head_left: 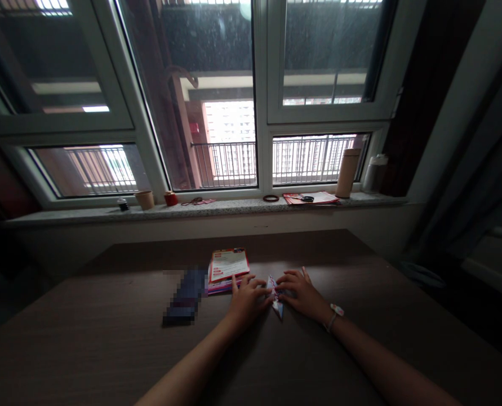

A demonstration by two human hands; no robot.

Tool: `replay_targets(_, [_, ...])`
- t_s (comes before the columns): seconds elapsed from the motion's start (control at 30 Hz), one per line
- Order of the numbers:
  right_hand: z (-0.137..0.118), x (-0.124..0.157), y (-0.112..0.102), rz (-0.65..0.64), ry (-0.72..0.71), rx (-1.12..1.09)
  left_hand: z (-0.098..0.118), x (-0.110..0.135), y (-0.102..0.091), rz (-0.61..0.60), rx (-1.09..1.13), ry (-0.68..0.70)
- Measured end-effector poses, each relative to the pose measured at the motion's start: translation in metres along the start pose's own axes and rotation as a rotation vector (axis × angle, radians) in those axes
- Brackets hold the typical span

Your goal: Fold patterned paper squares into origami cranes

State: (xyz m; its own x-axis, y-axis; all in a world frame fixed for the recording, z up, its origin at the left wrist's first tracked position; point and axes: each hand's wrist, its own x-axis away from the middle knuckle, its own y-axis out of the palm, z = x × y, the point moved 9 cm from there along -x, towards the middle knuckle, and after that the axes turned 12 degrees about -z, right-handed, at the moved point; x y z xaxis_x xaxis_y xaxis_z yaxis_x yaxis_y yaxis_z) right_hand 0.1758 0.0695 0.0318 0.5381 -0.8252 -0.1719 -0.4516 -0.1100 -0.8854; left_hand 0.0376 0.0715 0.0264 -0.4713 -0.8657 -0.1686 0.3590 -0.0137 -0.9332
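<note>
A small folded paper piece (275,299), patterned and pointed at both ends, lies on the dark wooden table (107,338) between my hands. My left hand (246,299) rests on the table with its fingers curled, its fingertips pinching the paper's left edge. My right hand (302,292) presses on the paper's right side with bent fingers; a bracelet sits on that wrist. A red and white packet of paper (226,265) lies just beyond my left hand.
A blurred dark flat object (186,297) lies left of the packet. The window sill (234,210) carries a brown cup (145,199), a red pot (170,198), papers with scissors (307,198), a tall cylinder (347,172) and a jug (374,173).
</note>
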Motion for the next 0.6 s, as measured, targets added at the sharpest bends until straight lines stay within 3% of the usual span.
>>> replay_targets(0.6, [-0.0036,0.0002,0.0031,-0.021,-0.034,0.028,0.0045,0.0000,-0.0002,-0.049,-0.052,0.003])
